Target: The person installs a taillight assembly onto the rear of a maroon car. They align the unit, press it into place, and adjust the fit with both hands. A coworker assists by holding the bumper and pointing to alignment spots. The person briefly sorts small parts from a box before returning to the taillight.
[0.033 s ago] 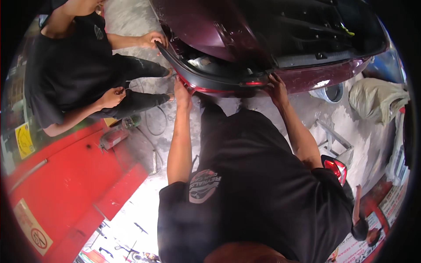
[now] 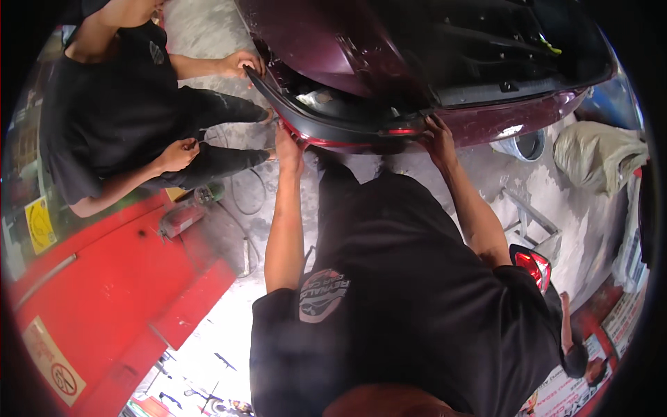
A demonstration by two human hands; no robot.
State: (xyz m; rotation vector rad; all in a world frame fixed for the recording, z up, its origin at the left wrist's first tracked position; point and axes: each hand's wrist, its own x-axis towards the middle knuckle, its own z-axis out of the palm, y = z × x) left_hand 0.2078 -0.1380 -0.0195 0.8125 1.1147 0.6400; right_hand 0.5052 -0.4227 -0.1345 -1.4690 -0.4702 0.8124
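Fingers [image 2: 282,132] of the person's left hand [image 2: 290,151] close on the lower, red edge of a curved black-and-red panel [image 2: 325,127], while those of the right hand [image 2: 439,141] curl round it near its right end, just beside a red reflector [image 2: 405,131]; the undersides of both grips are hidden. The panel lies along the near left corner of the maroon car [image 2: 333,48], its left part standing apart from the body with a gap showing; whether its right end is fastened cannot be told. A co-worker's hand [image 2: 242,64] holds the left tip. The step in hand looks like steadying the panel at that corner. Any next move probably calls for both hands working evenly with the co-worker's, without twisting the long curve or scraping the paint.
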